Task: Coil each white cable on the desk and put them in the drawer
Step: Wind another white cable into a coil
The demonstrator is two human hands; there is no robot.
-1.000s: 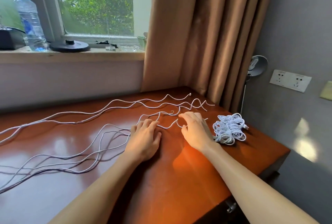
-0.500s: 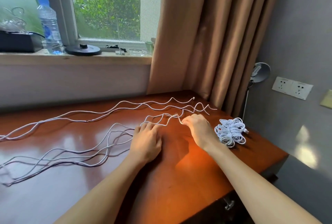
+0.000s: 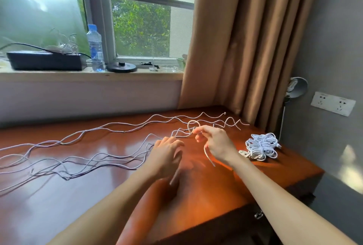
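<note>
Head view gives me the reddish wooden tabletop (image 3: 78, 205) filling the lower frame, with a tan curtain (image 3: 235, 38) hanging at its far right corner. Loose white cables (image 3: 98, 158) sprawl in wavy lines from the left edge across to the curtain. My right hand (image 3: 218, 142) is raised off the wood and pinches one cable (image 3: 193, 125) between thumb and fingertips, with a small loop arching above the grip and a short tail hanging below the palm. My left hand (image 3: 167, 152) is relaxed, fingers spread low over the strands; I cannot tell whether it touches them. A coiled white bundle (image 3: 262, 146) lies near the right edge, just beside the right wrist.
</note>
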